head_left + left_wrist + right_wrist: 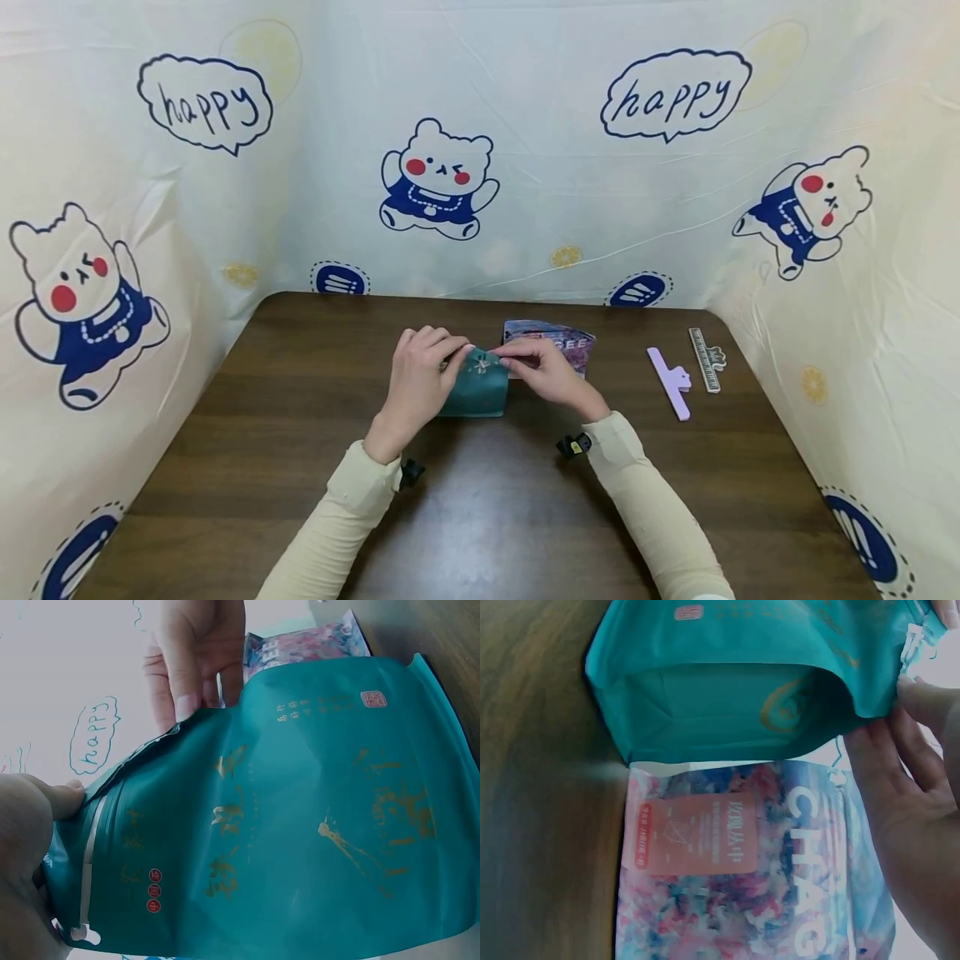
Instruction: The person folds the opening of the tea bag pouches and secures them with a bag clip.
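Note:
A teal tea bag (300,795) with gold print stands upright on the table, its top edge folded or creased near the white strip. At the bag's upper left corner, my left hand (423,373) pinches the top edge between thumb and fingers. My right hand (546,367) pinches the upper right corner, thumb on the near side in the right wrist view. Behind the right hand stands a pink and blue patterned pouch (705,900) with white lettering, partly hidden by that hand in the head view.
A purple bag clip (670,383) and a clear ruler-like clip (707,360) lie on the brown table (262,467) to the right. A printed cloth (540,183) hangs behind and along both sides. Small black wrist cameras (574,445) sit below the sleeves.

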`<state>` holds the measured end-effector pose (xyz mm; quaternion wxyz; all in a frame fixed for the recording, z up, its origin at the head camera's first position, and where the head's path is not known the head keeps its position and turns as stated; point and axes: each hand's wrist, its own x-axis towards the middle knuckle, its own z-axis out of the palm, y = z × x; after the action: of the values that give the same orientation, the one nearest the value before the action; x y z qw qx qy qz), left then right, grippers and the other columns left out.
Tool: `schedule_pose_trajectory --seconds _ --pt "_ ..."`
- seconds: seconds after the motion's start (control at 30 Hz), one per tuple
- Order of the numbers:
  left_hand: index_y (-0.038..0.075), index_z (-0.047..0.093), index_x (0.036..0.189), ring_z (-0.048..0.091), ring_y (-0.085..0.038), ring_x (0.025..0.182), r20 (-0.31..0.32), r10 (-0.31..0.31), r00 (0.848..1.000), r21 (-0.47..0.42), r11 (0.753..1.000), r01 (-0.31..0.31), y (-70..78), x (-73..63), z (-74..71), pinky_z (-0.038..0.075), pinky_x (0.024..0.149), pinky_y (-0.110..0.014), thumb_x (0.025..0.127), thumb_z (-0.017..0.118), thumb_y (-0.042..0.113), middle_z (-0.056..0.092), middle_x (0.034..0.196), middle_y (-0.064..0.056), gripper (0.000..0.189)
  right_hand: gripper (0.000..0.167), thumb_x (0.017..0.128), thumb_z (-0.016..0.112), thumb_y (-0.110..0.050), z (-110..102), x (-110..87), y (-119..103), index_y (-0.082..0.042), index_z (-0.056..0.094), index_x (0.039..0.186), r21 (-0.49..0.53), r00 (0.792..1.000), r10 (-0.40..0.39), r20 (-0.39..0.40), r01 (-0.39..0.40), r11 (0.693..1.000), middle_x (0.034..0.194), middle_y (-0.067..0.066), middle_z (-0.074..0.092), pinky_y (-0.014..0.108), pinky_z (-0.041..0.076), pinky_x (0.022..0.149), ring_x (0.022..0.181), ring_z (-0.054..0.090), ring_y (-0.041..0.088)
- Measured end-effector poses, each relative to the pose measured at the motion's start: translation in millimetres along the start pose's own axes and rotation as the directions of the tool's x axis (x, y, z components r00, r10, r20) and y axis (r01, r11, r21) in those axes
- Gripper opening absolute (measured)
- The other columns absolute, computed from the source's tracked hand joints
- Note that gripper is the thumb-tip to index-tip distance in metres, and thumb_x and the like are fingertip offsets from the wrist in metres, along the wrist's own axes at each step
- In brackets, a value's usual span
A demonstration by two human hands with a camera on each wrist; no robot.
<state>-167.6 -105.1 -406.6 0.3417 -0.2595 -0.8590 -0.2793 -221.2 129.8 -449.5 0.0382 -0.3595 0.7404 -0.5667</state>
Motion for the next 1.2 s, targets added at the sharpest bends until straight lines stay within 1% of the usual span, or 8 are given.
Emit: schedule_pose_trajectory --seconds 0.23,0.5,0.67,0.77,0.87,1.0,1.07,1.2 --pt "0.008 0.08 0.097 0.056 -0.022 0.074 -0.009 0.001 1.0 0.0 1.0 -0.001 1.6 2.7 1.6 0.04 0.073 -0.037 0.092 0.076 0.017 0.07 0.081 -0.003 0.011 0.021 0.095 0.066 0.005 2 2.2 4 0.002 0.076 0.113 0.0 0.995 -0.053 -0.085 0.054 0.999 0.107 0.018 0.072 0.051 0.059 0.073 0.094 0.073 0.03" --pt "0.007 0.08 0.097 0.057 -0.022 0.075 -0.01 -0.002 1.0 0.001 1.0 0.002 2.6 4.0 0.5 0.04 0.073 -0.037 0.092 0.077 0.018 0.071 0.081 -0.004 0.012 0.024 0.095 0.061 0.01 -1 4.0 0 0.007 0.073 0.116 0.027 0.999 -0.008 -0.031 0.009 1.0 0.109 0.023 0.069 0.053 0.057 0.076 0.096 0.073 0.036" --pt "0.007 0.08 0.097 0.057 -0.022 0.075 -0.007 -0.001 1.0 -0.006 1.0 0.001 3.0 3.5 1.0 0.039 0.072 -0.037 0.092 0.077 0.016 0.071 0.082 -0.004 0.011 0.025 0.094 0.06 0.015 1 3.2 -2 0.008 0.073 0.114 -0.016 0.999 0.001 -0.051 -0.002 1.0 0.11 0.025 0.07 0.054 0.057 0.076 0.097 0.072 0.039" --pt "0.007 0.08 0.098 0.057 -0.022 0.075 -0.003 0.0 1.0 -0.011 1.0 0.0 2.9 3.3 1.3 0.038 0.072 -0.037 0.092 0.077 0.016 0.07 0.082 -0.004 0.011 0.025 0.093 0.061 0.017 2 1.9 -9 0.01 0.073 0.113 -0.041 0.998 0.004 -0.064 -0.006 0.999 0.111 0.027 0.07 0.054 0.057 0.076 0.097 0.072 0.041" --pt "0.007 0.08 0.098 0.056 -0.022 0.075 -0.006 -0.002 1.0 -0.005 1.0 0.002 1.3 2.6 2.2 0.038 0.073 -0.037 0.092 0.077 0.017 0.07 0.082 -0.004 0.012 0.024 0.092 0.063 0.015 3 0.9 -24 0.01 0.073 0.113 -0.06 0.998 -0.003 -0.06 0.0 0.998 0.111 0.026 0.071 0.048 0.059 0.079 0.098 0.071 0.041" --pt "0.007 0.08 0.098 0.057 -0.022 0.075 -0.005 0.004 1.0 0.002 1.0 -0.004 0.5 1.9 1.7 0.039 0.073 -0.037 0.092 0.077 0.018 0.071 0.082 -0.004 0.013 0.02 0.093 0.065 0.011 6 2.0 -43 0.01 0.073 0.111 -0.066 0.998 -0.046 -0.045 0.043 0.997 0.108 0.023 0.072 0.036 0.059 0.083 0.095 0.071 0.04" --pt "0.007 0.08 0.098 0.057 -0.022 0.075 -0.002 0.007 1.0 0.001 1.0 -0.007 1.1 1.4 0.8 0.039 0.073 -0.037 0.092 0.077 0.018 0.071 0.082 -0.004 0.013 0.019 0.094 0.065 0.01 9 3.9 -47 0.01 0.073 0.111 -0.052 0.996 -0.075 -0.039 0.073 0.996 0.107 0.023 0.071 0.035 0.059 0.085 0.094 0.07 0.039" --pt "0.007 0.08 0.098 0.057 -0.022 0.075 -0.004 0.004 1.0 -0.001 1.0 -0.004 1.7 0.6 0.6 0.039 0.074 -0.037 0.092 0.077 0.017 0.071 0.083 -0.004 0.012 0.017 0.093 0.067 0.008 16 11.3 -52 0.008 0.074 0.108 -0.069 0.988 -0.148 -0.054 0.144 0.987 0.103 0.02 0.072 0.033 0.06 0.077 0.085 0.068 0.031"
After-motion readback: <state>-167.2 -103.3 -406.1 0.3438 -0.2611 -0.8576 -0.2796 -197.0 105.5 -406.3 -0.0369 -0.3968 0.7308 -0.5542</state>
